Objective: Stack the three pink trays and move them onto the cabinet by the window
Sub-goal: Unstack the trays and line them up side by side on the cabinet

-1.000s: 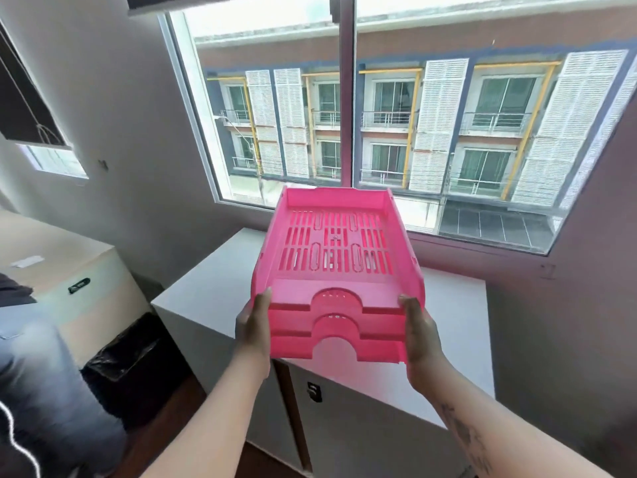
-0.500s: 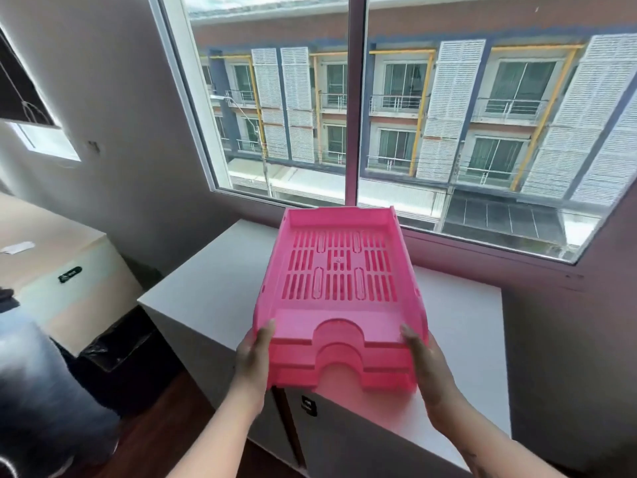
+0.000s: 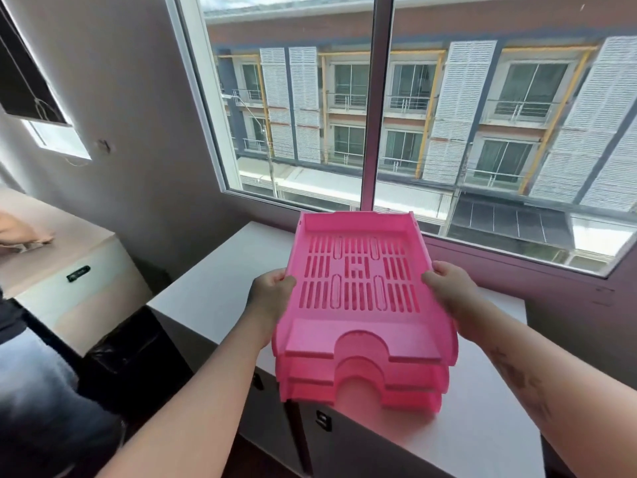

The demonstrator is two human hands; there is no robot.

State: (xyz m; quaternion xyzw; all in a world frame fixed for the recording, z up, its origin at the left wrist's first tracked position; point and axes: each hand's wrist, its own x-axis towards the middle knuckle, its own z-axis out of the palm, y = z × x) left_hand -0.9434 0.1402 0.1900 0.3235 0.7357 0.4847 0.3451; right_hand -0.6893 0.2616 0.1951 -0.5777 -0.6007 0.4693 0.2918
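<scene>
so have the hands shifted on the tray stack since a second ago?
Yes. Left hand and right hand slid from the tray stack's near corners to mid-sides, toward the window.

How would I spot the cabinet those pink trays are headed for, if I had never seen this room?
Find the big window facing the shuttered building. Directly beneath its sill stands the white cabinet, under the stack of pink trays. Unlike the beige cabinet further left, it touches the window wall and has a plain white top.
</scene>
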